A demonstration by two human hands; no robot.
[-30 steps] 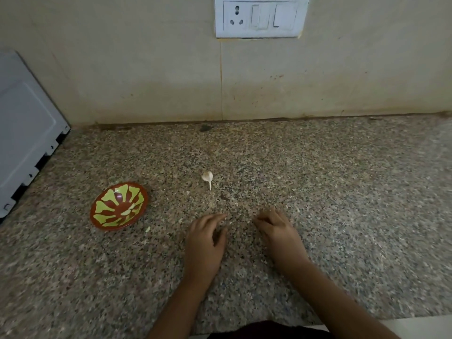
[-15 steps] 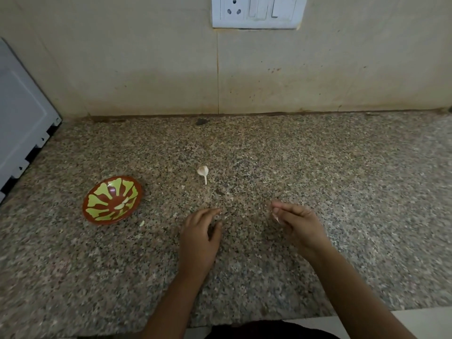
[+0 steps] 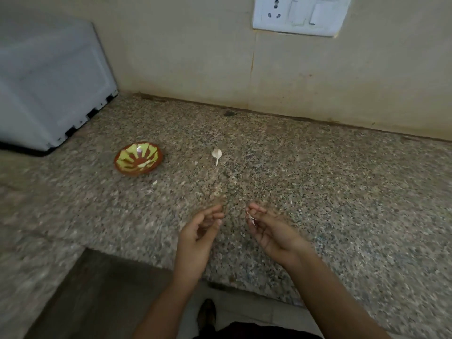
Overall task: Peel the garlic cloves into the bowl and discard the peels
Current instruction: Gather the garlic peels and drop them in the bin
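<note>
A small red bowl (image 3: 138, 158) with a yellow-green pattern sits on the speckled granite counter (image 3: 318, 192), with pale peeled cloves inside. To its right lies a white garlic stem piece (image 3: 217, 154). A tiny peel scrap (image 3: 154, 182) lies in front of the bowl. My right hand (image 3: 271, 230) is raised above the counter's front part, palm turned inward, and pinches thin garlic peels (image 3: 251, 218) in its fingertips. My left hand (image 3: 199, 232) hovers beside it, fingers loosely curled, holding nothing that I can see.
A grey appliance (image 3: 49, 81) stands at the back left against the wall. A white socket plate (image 3: 300, 15) is on the wall above. The counter's front edge runs below my wrists; floor and a foot (image 3: 206, 314) show beneath.
Both hands have lifted off the counter. The right hand has picked up peels and turned palm inward. The view has swung so the counter edge and floor show.
</note>
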